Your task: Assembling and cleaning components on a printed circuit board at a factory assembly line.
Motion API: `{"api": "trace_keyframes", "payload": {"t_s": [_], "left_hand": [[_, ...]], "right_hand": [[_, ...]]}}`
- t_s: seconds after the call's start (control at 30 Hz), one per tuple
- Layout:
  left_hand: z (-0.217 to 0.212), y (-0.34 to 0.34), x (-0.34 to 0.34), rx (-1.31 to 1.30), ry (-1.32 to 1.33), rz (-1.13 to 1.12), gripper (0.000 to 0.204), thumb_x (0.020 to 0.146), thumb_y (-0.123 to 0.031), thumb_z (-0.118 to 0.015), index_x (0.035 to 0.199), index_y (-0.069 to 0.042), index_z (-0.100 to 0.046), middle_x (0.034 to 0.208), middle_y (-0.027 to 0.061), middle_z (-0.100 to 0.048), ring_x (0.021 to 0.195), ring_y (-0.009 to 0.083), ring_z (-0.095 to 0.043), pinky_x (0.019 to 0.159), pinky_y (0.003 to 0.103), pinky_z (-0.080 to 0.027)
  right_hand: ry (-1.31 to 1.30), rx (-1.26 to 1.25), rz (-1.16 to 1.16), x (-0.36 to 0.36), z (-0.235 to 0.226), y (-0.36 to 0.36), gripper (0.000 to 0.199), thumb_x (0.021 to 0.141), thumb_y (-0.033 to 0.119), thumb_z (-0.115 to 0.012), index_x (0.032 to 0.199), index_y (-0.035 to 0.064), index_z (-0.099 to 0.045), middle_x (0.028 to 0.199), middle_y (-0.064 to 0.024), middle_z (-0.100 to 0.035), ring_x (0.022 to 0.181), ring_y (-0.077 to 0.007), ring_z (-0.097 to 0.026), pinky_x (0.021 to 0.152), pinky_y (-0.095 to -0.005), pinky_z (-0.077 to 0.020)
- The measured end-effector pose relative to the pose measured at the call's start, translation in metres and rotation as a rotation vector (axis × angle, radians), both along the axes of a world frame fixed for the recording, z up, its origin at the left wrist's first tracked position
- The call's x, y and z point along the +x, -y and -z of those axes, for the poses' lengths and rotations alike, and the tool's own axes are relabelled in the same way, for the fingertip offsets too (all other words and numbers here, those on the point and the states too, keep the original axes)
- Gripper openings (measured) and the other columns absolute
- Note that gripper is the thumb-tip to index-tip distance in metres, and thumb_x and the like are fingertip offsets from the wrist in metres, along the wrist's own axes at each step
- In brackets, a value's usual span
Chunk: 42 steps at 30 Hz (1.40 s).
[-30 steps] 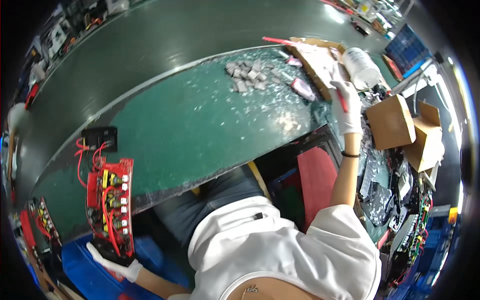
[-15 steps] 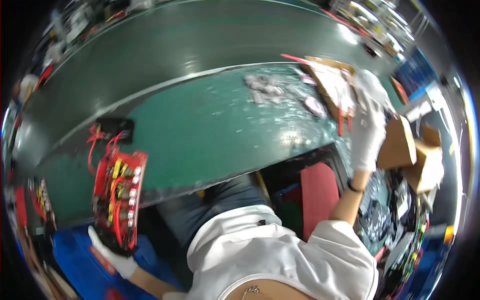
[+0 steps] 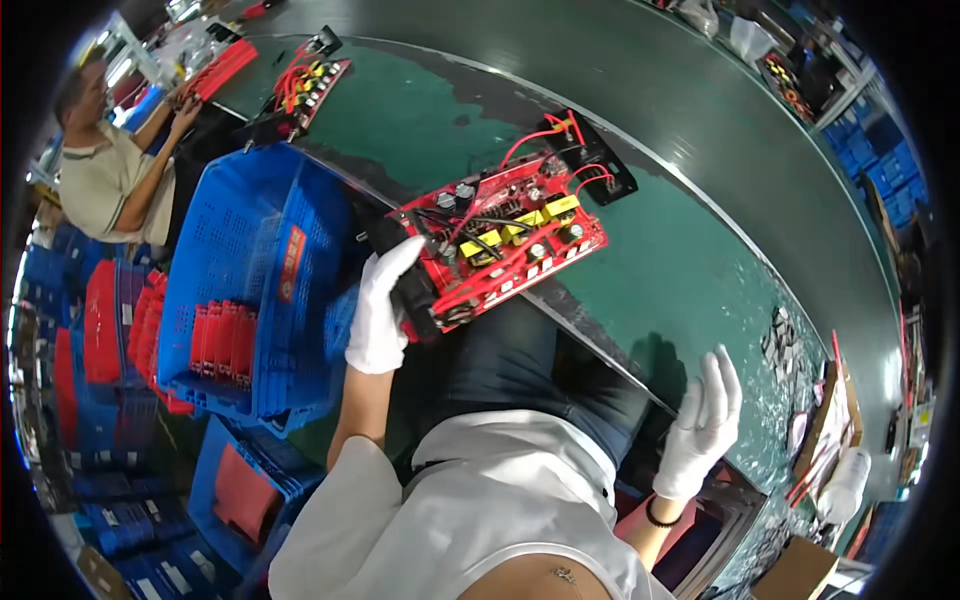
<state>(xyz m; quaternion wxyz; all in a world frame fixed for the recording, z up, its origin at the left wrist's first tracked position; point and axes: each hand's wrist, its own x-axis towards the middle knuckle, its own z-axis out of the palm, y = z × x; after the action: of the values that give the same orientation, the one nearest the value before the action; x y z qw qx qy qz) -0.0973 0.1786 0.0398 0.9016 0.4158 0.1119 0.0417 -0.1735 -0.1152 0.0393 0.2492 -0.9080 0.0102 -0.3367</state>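
Observation:
My left hand (image 3: 378,318), in a white glove, grips the black end panel (image 3: 402,268) of a red circuit board (image 3: 510,235). The board carries yellow transformers, red and black wires and silver round parts. It is tilted over the near edge of the green bench. From its far end, red wires run to a second black panel (image 3: 597,165), which rests on the bench. My right hand (image 3: 703,425), gloved too, is raised over the bench's near edge with its fingers apart and nothing in them. It is apart from the board.
At left stands a blue crate (image 3: 250,200) holding red parts (image 3: 223,340). Beyond it another board assembly (image 3: 310,90) lies on the bench, and a co-worker (image 3: 110,170) handles a red piece (image 3: 222,70). At right are a white bottle (image 3: 845,485) and a cardboard box (image 3: 795,570).
The view has swung left. My right hand has come away from the carton and white bottle at the right. My left hand still holds the circuit board, now in front of me.

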Motion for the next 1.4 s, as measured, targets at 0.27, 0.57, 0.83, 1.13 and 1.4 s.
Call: {"api": "trace_keyframes", "payload": {"t_s": [0.27, 0.57, 0.83, 1.13, 1.4], "left_hand": [[-0.004, 0.011, -0.015, 0.345, 0.228, -0.188, 0.042, 0.074, 0.003, -0.060, 0.114, -0.001, -0.045, 0.099, 0.0065, -0.059, 0.088, 0.0127, -0.058, 0.079, 0.029, -0.047], [0.026, 0.011, -0.015, 0.705, 0.444, -0.243, 0.047, 0.065, 0.002, -0.066, 0.107, 0.005, -0.045, 0.091, 0.0082, -0.059, 0.082, 0.0146, -0.058, 0.075, 0.028, -0.046], [0.065, -0.012, -0.022, 1.587, 1.020, -0.243, 0.033, 0.074, 0.002, -0.060, 0.106, 0.005, -0.052, 0.103, 0.0205, -0.055, 0.091, 0.0307, -0.057, 0.079, 0.043, -0.048], [0.064, 0.043, 0.005, 1.312, 1.106, 0.057, 0.047, 0.066, -0.017, -0.071, 0.105, 0.000, -0.049, 0.091, 0.0179, -0.060, 0.074, 0.0301, -0.061, 0.070, 0.040, -0.049], [0.065, 0.053, -0.013, 1.078, 0.758, 0.200, 0.069, 0.072, -0.011, -0.064, 0.128, 0.002, -0.027, 0.108, 0.0174, -0.053, 0.087, 0.0210, -0.058, 0.072, 0.031, -0.050]], "right_hand": [[0.014, -0.124, 0.010, 0.028, 0.025, -0.015, 0.032, 0.079, 0.001, -0.060, 0.110, 0.0063, -0.059, 0.114, -0.0146, -0.057, 0.106, -0.0317, -0.055, 0.090, -0.0375, -0.0442], [0.003, -0.122, 0.025, 0.023, 0.020, -0.012, 0.021, 0.076, 0.001, -0.062, 0.096, 0.0059, -0.063, 0.104, -0.0128, -0.062, 0.097, -0.0291, -0.060, 0.082, -0.0358, -0.0490], [0.076, 0.133, 0.244, 0.007, 0.003, 0.031, 0.019, 0.074, 0.005, -0.069, 0.093, 0.0043, -0.066, 0.087, -0.0126, -0.065, 0.079, -0.0251, -0.064, 0.070, -0.0301, -0.0501], [-0.184, -0.163, 0.581, 0.003, -0.014, 0.155, 0.016, 0.078, 0.017, -0.063, 0.089, 0.0067, -0.067, 0.085, -0.0136, -0.065, 0.078, -0.0298, -0.062, 0.073, -0.0348, -0.0481], [-0.304, -0.185, 0.484, 0.022, 0.000, 0.180, 0.021, 0.073, 0.018, -0.068, 0.089, 0.0047, -0.067, 0.080, -0.0167, -0.064, 0.077, -0.0330, -0.062, 0.072, -0.0356, -0.0484]]}}
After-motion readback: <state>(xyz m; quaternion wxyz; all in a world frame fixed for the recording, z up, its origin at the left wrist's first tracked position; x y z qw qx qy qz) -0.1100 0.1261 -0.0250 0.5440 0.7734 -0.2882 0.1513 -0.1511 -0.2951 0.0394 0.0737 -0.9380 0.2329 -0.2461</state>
